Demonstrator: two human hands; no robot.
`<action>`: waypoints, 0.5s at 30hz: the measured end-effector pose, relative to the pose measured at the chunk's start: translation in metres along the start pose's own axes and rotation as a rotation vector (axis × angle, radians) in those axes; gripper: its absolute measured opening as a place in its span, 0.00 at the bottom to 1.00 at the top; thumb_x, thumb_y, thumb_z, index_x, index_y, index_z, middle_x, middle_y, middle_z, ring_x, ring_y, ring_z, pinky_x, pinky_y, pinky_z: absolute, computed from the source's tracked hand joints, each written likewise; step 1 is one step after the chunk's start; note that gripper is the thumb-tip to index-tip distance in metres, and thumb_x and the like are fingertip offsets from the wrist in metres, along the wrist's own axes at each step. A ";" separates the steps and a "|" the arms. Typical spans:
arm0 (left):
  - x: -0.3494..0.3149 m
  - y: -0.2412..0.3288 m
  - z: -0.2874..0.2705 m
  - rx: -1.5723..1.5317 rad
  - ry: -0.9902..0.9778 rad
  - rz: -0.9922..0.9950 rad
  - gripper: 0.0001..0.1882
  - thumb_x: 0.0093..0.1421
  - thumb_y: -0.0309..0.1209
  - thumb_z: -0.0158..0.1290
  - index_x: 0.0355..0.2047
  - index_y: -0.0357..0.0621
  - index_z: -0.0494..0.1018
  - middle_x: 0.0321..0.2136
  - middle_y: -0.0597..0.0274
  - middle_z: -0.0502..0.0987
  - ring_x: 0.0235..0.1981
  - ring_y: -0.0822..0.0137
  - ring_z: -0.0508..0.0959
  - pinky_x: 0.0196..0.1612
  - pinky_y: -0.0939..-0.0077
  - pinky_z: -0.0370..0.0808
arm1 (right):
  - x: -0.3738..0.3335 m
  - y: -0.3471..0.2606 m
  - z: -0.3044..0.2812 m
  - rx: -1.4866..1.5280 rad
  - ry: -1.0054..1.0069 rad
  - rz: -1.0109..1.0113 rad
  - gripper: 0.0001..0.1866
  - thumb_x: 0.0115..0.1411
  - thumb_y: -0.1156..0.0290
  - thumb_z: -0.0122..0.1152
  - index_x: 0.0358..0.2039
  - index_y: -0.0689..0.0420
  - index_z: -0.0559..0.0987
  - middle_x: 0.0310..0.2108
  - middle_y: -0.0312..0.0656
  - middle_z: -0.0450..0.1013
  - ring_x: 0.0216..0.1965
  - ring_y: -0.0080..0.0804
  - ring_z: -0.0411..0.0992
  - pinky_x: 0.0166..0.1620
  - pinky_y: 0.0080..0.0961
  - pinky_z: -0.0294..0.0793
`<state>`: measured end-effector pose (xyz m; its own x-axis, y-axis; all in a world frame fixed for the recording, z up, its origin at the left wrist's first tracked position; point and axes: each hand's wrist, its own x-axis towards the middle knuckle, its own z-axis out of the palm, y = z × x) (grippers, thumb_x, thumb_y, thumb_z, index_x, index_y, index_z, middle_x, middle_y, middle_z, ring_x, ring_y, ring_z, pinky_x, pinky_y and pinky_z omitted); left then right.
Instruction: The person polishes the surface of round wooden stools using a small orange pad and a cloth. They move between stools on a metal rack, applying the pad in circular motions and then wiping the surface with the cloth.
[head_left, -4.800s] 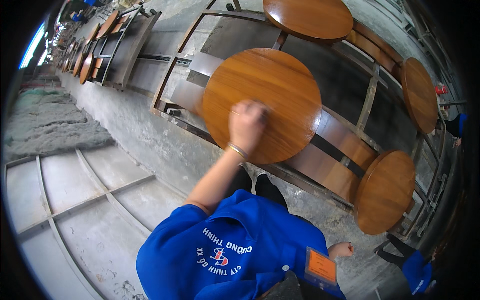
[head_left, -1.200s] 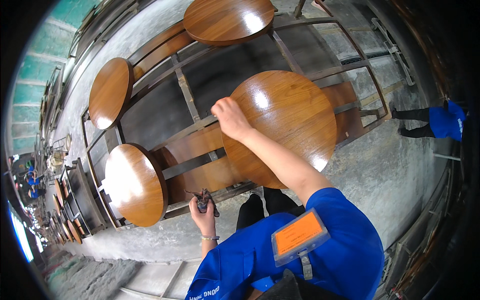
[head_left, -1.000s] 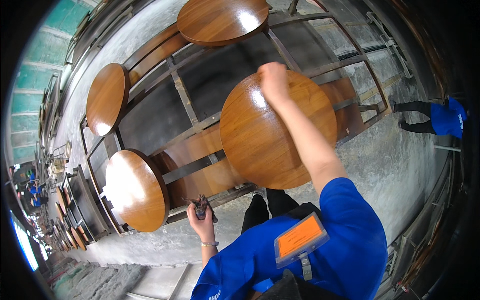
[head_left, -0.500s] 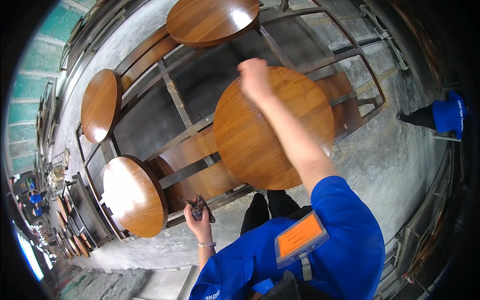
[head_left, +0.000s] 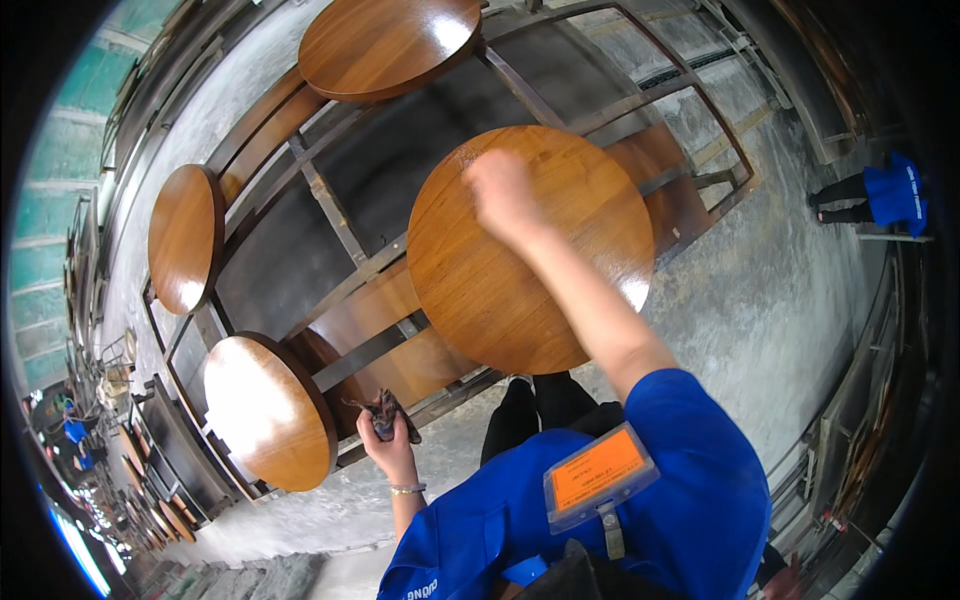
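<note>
A round brown wooden tabletop (head_left: 590, 230) with a glossy surface lies in front of me on a dark frame. My right hand (head_left: 505, 205), blurred by motion, is closed like a fist over its upper left part. What that hand holds, if anything, I cannot make out, nor whether it touches the wood. Lower left of the tabletop, my left hand (head_left: 385, 450) grips a dark crumpled rag (head_left: 391, 416). That hand is off to the side, near the frame's close edge.
More round tabletops rest on the rack: one at the far side (head_left: 385, 45), one at the left (head_left: 185, 240) and one near left (head_left: 265, 415). Brown boards (head_left: 395, 372) lie across the metal frame (head_left: 335, 205). A person in blue (head_left: 893, 195) stands at the far right.
My right hand has moved from the tabletop's upper edge inward and slightly down over its surface. My left hand still holds the rag. The view has shifted a little.
</note>
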<state>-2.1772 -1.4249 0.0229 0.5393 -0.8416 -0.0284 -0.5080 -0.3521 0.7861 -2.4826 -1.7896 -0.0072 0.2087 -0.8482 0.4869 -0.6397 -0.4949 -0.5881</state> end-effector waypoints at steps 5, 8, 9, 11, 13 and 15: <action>-0.011 -0.017 -0.016 -0.025 0.018 -0.094 0.23 0.64 0.18 0.62 0.59 0.34 0.73 0.54 0.57 0.78 0.53 0.65 0.80 0.59 0.70 0.77 | 0.018 0.099 -0.064 -0.450 0.263 0.299 0.08 0.62 0.82 0.57 0.39 0.57 0.80 0.43 0.48 0.75 0.48 0.52 0.70 0.55 0.45 0.70; -0.003 -0.018 -0.006 -0.104 0.015 -0.235 0.22 0.62 0.18 0.64 0.56 0.33 0.73 0.53 0.54 0.78 0.53 0.61 0.79 0.60 0.67 0.76 | -0.003 0.033 -0.015 -0.281 0.126 0.210 0.10 0.58 0.84 0.54 0.38 0.58 0.78 0.43 0.51 0.74 0.48 0.52 0.70 0.54 0.45 0.69; 0.003 -0.016 0.000 -0.163 0.018 -0.200 0.22 0.62 0.18 0.64 0.56 0.33 0.72 0.53 0.54 0.78 0.53 0.61 0.79 0.60 0.67 0.76 | -0.014 -0.004 0.009 -0.107 0.141 0.080 0.10 0.56 0.84 0.54 0.38 0.58 0.77 0.42 0.52 0.73 0.48 0.50 0.70 0.50 0.47 0.69; 0.015 -0.010 0.013 -0.283 0.014 -0.119 0.22 0.62 0.19 0.64 0.56 0.33 0.72 0.53 0.54 0.78 0.53 0.61 0.79 0.60 0.67 0.76 | -0.034 -0.070 0.047 -0.040 -0.199 -0.002 0.07 0.60 0.81 0.59 0.38 0.60 0.80 0.39 0.49 0.75 0.49 0.48 0.73 0.55 0.47 0.73; 0.027 -0.005 0.015 -0.142 -0.051 -0.063 0.22 0.62 0.20 0.64 0.56 0.32 0.72 0.54 0.54 0.79 0.53 0.61 0.79 0.59 0.66 0.76 | -0.048 -0.111 0.064 0.110 -0.187 -0.266 0.07 0.59 0.81 0.59 0.38 0.60 0.80 0.38 0.48 0.75 0.48 0.49 0.74 0.57 0.46 0.73; 0.031 -0.003 0.014 -0.076 -0.069 -0.039 0.22 0.62 0.20 0.64 0.56 0.32 0.72 0.54 0.54 0.79 0.53 0.61 0.79 0.59 0.66 0.76 | -0.052 -0.106 0.048 0.135 -0.119 -0.193 0.03 0.59 0.79 0.58 0.34 0.58 0.78 0.35 0.48 0.73 0.46 0.50 0.73 0.53 0.47 0.73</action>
<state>-2.1683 -1.4556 0.0114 0.5088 -0.8550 -0.1008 -0.4338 -0.3557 0.8278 -2.3897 -1.7024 -0.0011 0.4076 -0.7481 0.5236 -0.4766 -0.6634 -0.5769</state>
